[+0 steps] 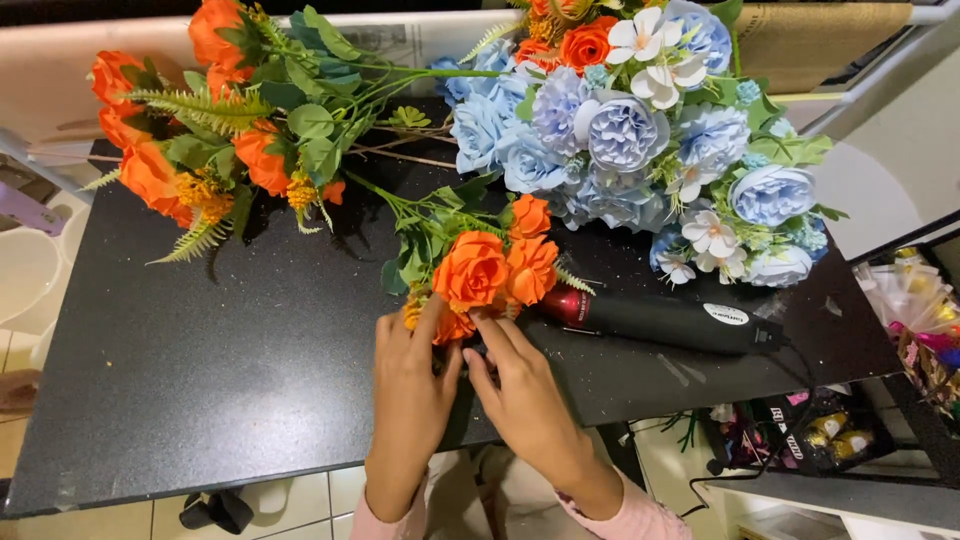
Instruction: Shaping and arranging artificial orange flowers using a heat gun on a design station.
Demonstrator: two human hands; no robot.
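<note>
Left hand and right hand both pinch the orange flower cluster; its blooms lie just above the fingertips.

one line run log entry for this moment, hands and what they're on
left hand: on orange flower sprig | right hand: on same sprig | black tool with red tip: right of sprig | blue bouquet: behind | surface: black table
</note>
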